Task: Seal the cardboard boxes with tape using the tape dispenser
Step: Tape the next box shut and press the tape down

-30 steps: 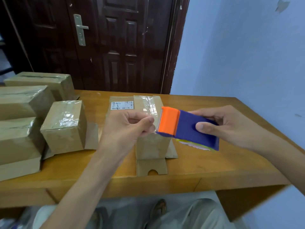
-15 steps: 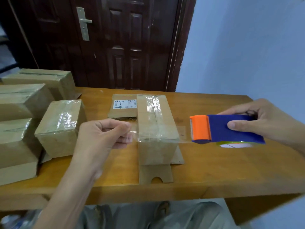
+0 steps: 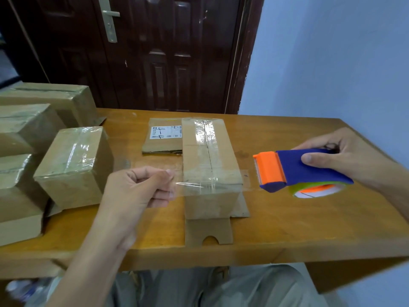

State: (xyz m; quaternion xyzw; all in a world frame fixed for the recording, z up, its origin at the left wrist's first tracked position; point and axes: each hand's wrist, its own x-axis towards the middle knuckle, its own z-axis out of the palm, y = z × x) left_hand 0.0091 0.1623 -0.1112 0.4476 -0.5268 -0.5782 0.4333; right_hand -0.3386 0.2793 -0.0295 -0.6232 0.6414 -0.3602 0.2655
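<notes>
Clear tape (image 3: 212,185) stretched tight across the near end of the middle cardboard box (image 3: 210,171), above its top. Left hand (image 3: 137,189) to the left of that box, thumb and curled fingers pinching the loose end of the strip. Right hand (image 3: 338,156) over to the right, fingers and thumb wrapped round the blue-and-orange tape dispenser (image 3: 298,171), orange cutter pointing back at the box, roll showing underneath. Dispenser held above the wooden table (image 3: 309,222), well apart from the box. Box sitting mid-table, shiny tape already along its top seam, flaps splayed flat at the near side. Flat cardboard piece with a white label (image 3: 166,132) tucked just behind and left of it. Taped boxes (image 3: 73,165) stacked at the left edge. Dark wooden door (image 3: 159,52) behind, blue wall (image 3: 332,63) to the right.
</notes>
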